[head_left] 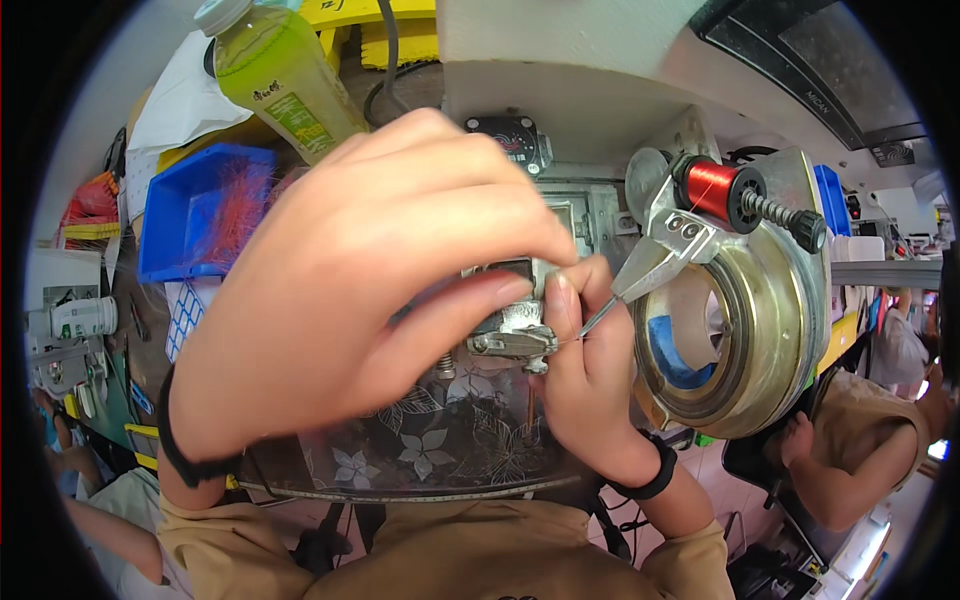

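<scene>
My left hand arches over the small metal clamp from the left, slightly blurred. Its thumb and forefinger come together in a pinch above the clamp; whatever lies between them is hidden. My right hand is closed just right of the clamp, its fingertips touching or nearly touching the left forefinger. What it grips cannot be made out. The thin wire guide tube reaches down to the right fingers, and a fine wire appears to run from its tip toward the clamp. A spool of red wire sits on the arm above.
A large round metal machine head stands right of my hands. Back left are a blue bin with red wire scraps and a green drink bottle. A flower-patterned table surface lies below. Another person sits at the right.
</scene>
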`<state>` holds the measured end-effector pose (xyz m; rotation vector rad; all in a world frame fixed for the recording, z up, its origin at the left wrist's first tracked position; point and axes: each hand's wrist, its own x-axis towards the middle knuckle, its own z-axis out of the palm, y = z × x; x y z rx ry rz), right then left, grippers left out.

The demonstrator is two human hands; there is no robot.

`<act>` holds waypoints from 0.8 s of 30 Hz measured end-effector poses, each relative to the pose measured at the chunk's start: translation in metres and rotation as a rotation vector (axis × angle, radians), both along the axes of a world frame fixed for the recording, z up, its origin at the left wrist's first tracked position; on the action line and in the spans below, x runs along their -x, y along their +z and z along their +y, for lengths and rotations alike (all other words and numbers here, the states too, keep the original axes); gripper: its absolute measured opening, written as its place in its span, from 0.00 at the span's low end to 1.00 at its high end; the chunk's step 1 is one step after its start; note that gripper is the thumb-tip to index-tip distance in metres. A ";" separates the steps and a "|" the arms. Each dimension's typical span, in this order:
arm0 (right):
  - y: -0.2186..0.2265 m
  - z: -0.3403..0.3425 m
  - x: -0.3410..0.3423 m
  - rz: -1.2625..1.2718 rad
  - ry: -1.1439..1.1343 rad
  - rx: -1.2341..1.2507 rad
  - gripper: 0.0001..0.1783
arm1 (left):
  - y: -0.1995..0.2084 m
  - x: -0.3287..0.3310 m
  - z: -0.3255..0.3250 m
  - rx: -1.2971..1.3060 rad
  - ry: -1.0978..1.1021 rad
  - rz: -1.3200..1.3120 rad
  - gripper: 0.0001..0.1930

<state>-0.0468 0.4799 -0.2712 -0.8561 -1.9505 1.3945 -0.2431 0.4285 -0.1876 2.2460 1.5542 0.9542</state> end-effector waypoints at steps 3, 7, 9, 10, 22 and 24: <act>-0.002 0.006 0.010 0.141 0.012 -0.068 0.06 | -0.014 0.000 0.012 0.042 -0.078 -0.061 0.15; -0.004 0.004 0.015 0.286 -0.002 -0.036 0.06 | -0.012 -0.002 0.018 -0.003 -0.123 0.000 0.13; 0.001 -0.001 0.019 0.272 -0.082 -0.005 0.07 | -0.012 -0.004 0.020 -0.014 -0.132 0.068 0.12; 0.001 -0.001 0.019 0.277 -0.083 -0.005 0.07 | -0.015 -0.005 0.019 -0.058 -0.131 0.057 0.11; 0.019 -0.018 -0.017 0.162 0.099 0.462 0.20 | 0.025 -0.021 -0.014 -0.103 0.038 0.240 0.07; 0.017 -0.023 -0.040 0.144 0.164 0.426 0.24 | 0.036 -0.030 -0.029 -0.067 0.087 0.272 0.07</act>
